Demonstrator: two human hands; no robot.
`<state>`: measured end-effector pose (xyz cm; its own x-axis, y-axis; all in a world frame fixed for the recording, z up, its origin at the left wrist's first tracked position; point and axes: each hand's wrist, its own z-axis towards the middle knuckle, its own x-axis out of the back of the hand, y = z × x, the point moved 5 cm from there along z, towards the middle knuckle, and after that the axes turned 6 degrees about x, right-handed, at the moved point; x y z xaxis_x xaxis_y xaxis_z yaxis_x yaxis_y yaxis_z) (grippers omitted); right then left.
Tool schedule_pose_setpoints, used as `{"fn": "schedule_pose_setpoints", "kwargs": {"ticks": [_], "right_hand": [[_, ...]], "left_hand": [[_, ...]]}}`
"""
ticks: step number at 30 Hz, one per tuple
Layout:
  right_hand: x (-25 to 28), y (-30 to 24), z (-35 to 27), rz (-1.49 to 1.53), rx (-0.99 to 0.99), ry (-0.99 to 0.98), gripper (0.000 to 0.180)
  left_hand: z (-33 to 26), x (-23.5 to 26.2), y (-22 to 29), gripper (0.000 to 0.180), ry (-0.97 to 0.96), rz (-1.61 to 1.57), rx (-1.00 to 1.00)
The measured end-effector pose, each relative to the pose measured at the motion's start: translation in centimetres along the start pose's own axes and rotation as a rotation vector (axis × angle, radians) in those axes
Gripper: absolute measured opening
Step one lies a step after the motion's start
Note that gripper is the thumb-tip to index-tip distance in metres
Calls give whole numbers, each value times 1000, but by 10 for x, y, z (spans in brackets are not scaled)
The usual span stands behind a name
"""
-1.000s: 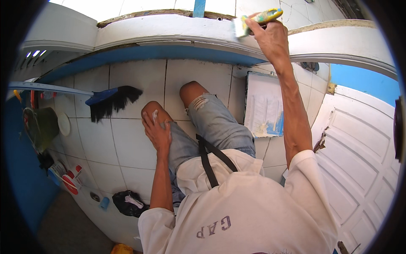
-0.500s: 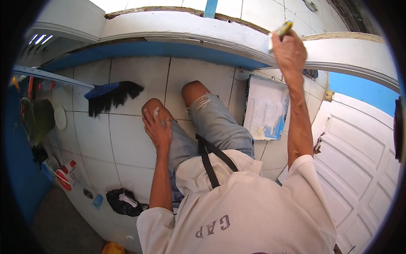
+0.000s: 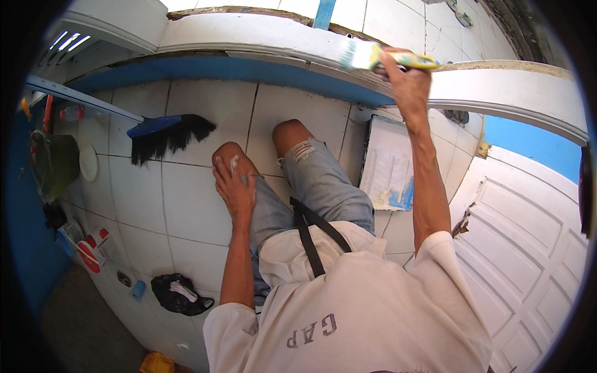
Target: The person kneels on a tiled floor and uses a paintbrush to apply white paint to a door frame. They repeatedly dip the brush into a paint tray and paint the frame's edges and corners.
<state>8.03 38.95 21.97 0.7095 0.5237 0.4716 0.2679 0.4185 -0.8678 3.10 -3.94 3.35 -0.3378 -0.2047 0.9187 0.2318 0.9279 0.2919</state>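
Observation:
My right hand point(image 3: 410, 90) is closed around the handle of a flat paintbrush point(image 3: 374, 57), yellow-green with white paint on its bristles. The bristles point left and lie over the white-painted wooden beam point(image 3: 249, 34) in front of me; the brush is slightly blurred. Resting on my left knee and thigh is my left hand point(image 3: 235, 189), its fingers stretched out and holding nothing. White smears show by its fingers. Right of my legs, below my right forearm, a paint tray point(image 3: 407, 198) with white paint and blue stains sits on the floor.
A broom with black bristles point(image 3: 174, 138) reaches in from the left. A black plastic bag point(image 3: 166, 299), a blue cup point(image 3: 138, 290), a round white lid point(image 3: 88, 163) and a red-and-white container point(image 3: 93, 250) are on the left floor. A white panelled door point(image 3: 516, 248) stands at right.
My right hand has swung the paintbrush from near upright to lying leftward, with the bristles moved left along the beam. My left hand stays on my leg.

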Motion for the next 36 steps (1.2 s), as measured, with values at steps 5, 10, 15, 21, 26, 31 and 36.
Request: {"fn": "schedule_pose_setpoints", "kwargs": {"ticks": [5, 10, 15, 21, 26, 31, 36], "right_hand": [[30, -33, -14, -674, 181, 180, 19], [-27, -38, -7, -541, 358, 49, 17], [-102, -72, 8, -320, 444, -59, 19], [-133, -57, 27, 229, 195, -142, 28], [-79, -36, 7, -10, 149, -6, 24], [-54, -75, -2, -549, 349, 105, 17], [-133, -79, 11, -358, 485, -5, 19]], "left_hand": [[0, -2, -4, 62, 28, 6, -15], [1, 3, 2, 61, 4, 2, 2], [2, 4, 2, 60, -9, -19, 15], [4, 2, 0, 60, -2, -21, 4], [2, 4, 2, 60, 9, -32, 9], [1, 6, 3, 60, 1, -49, 27], [6, 4, 2, 59, -7, -53, 28]]}}
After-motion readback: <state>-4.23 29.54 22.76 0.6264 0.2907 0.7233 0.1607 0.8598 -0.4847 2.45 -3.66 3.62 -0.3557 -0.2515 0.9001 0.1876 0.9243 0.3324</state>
